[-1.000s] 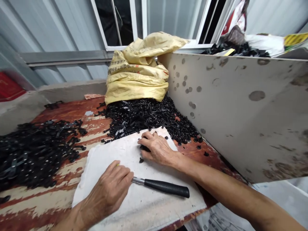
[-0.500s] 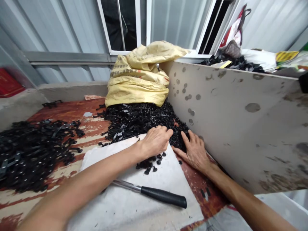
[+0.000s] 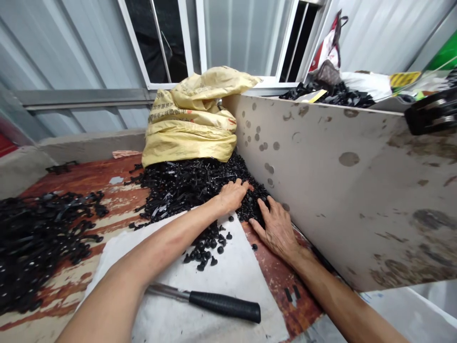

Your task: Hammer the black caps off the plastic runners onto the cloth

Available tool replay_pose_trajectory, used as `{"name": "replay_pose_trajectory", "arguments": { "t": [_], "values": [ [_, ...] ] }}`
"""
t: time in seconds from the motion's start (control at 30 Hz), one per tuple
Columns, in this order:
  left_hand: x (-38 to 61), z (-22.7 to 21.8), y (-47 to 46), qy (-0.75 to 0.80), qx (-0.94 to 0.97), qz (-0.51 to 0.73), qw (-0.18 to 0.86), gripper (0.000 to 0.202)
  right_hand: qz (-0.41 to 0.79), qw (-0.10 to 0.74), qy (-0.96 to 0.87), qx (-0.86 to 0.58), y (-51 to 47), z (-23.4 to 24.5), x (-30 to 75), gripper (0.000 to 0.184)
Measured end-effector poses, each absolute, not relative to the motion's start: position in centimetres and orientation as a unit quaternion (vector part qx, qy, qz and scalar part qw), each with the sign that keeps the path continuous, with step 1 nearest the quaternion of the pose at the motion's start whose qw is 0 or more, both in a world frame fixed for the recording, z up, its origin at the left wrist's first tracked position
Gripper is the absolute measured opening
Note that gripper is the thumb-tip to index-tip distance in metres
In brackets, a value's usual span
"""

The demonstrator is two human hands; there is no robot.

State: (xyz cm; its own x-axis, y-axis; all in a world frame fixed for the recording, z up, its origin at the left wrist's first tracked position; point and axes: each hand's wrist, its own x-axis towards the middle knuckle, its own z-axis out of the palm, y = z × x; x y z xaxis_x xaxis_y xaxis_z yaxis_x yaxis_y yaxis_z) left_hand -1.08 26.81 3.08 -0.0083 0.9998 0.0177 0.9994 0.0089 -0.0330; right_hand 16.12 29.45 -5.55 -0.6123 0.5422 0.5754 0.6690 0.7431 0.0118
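My left hand [image 3: 233, 195] reaches onto the front of a heap of small black parts [image 3: 185, 181]. Its fingers bend down into the heap, and the tips are hidden. My right hand [image 3: 278, 226] rests at the heap's right edge, fingers spread and thumb apart, holding nothing. Below my left wrist, several black round-headed pieces [image 3: 203, 252] lie loose on a white sheet [image 3: 171, 324]. Nearer me on that sheet lies a tool with a black grip [image 3: 224, 306] and a metal shaft; my left forearm covers its far end.
A yellow printed sack [image 3: 189, 138] stands behind the heap. Another pile of black linked parts [image 3: 43, 243] lies at the left on the worn red tabletop [image 3: 117, 195]. A stained pale board [image 3: 321, 190] stands along the right. Two small dark strips [image 3: 293, 293] lie near my right forearm.
My left hand has moved forward, off the loose pieces on the sheet and onto the heap, uncovering more of them. My right hand stays at the heap's edge. The view has shifted right.
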Motion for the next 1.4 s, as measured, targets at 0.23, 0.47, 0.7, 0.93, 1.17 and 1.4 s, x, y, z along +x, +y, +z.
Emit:
{"name": "replay_pose_trajectory", "arguments": {
  "t": [0.23, 0.47, 0.7, 0.93, 1.17, 1.4],
  "values": [
    [-1.9, 4.6, 26.0, -0.712, -0.699, -0.058, 0.043, 0.039, -0.129, 0.324, -0.883, -0.316, 27.5, -4.2, 18.6, 0.044],
    [-6.9, 8.6, 24.8, -0.714, -0.647, -0.205, 0.175, 0.039, -0.113, 0.302, -0.893, -0.313, 26.8, -7.0, 22.3, 0.054],
    [-4.4, 7.1, 23.4, -0.734, -0.615, -0.114, 0.265, 0.045, -0.088, 0.288, -0.895, -0.329, 29.2, -6.9, 17.8, 0.06],
    [0.2, 2.0, 26.1, -0.725, -0.684, -0.074, -0.016, 0.028, -0.059, 0.293, -0.887, -0.353, 31.2, -6.2, 14.1, 0.059],
    [1.5, 0.6, 29.0, -0.796, -0.565, -0.199, -0.085, 0.028, 0.042, 0.35, -0.851, -0.388, 33.6, -6.2, 11.7, 0.039],
    [4.0, 0.3, 30.8, -0.821, -0.407, -0.369, -0.158, 0.027, 0.202, 0.416, -0.79, -0.403, 35.8, -6.3, 10.3, 0.034]
  ]
}}
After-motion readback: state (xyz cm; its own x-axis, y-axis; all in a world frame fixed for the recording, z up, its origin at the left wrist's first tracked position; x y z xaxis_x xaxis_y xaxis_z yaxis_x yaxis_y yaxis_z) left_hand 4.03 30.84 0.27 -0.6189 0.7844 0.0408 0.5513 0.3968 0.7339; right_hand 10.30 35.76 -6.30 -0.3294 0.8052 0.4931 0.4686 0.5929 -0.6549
